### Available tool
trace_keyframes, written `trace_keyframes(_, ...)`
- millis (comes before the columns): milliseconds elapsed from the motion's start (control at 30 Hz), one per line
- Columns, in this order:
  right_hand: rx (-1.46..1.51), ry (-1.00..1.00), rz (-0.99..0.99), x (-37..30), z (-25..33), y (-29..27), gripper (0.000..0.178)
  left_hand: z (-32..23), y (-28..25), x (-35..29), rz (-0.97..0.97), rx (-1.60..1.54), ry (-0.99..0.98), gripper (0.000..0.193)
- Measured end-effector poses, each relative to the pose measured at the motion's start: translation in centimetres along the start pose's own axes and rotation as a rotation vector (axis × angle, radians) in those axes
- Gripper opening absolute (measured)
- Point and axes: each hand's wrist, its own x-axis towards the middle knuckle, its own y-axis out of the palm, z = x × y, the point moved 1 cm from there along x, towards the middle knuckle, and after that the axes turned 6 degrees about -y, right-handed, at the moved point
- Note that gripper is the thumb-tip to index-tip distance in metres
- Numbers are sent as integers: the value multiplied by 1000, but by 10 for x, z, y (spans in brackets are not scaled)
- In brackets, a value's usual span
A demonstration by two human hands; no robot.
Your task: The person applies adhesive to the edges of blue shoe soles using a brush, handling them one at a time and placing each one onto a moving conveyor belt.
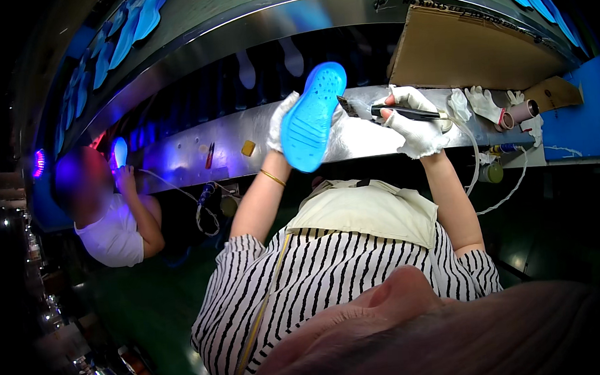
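Observation:
A bright blue shoe sole (314, 121) is held up over the metal bench, its dotted and ridged face in view. My left hand (280, 125), in a white glove, is closed on its left edge; some of those fingers are hidden behind it. My right hand (414, 127) wears a white glove with bare fingertips and grips a brush (405, 112) by its black handle. The bristle end points left, close beside the sole's right edge; whether they touch I cannot tell. From the handle's rear a pale hose (475, 153) curves down.
On the metal bench (231, 133) lie a yellow block (248, 148) and a slim red-and-black tool (209, 156). White gloves (482, 103), a pinkish cylinder (523, 110) and a cardboard sheet (470, 46) are at right. A co-worker (113, 219) sits left, holding another sole (120, 152). More soles (136, 32) line the far-left shelf.

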Motion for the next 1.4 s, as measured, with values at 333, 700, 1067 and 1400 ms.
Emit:
trace_keyframes(333,-222,-245,-209,14,0,5,18,68,28,41,-176,290,159,64)
trace_keyframes(700,-261,-290,-53,3,17,19,26,57,30,55,-191,285,212,83)
trace_keyframes(1067,-591,-490,183,-10,41,35,24,38,31,67,-133,323,330,80)
trace_keyframes(1400,-271,-133,47,-10,31,22,12,51,61,46,-21,179,309,93)
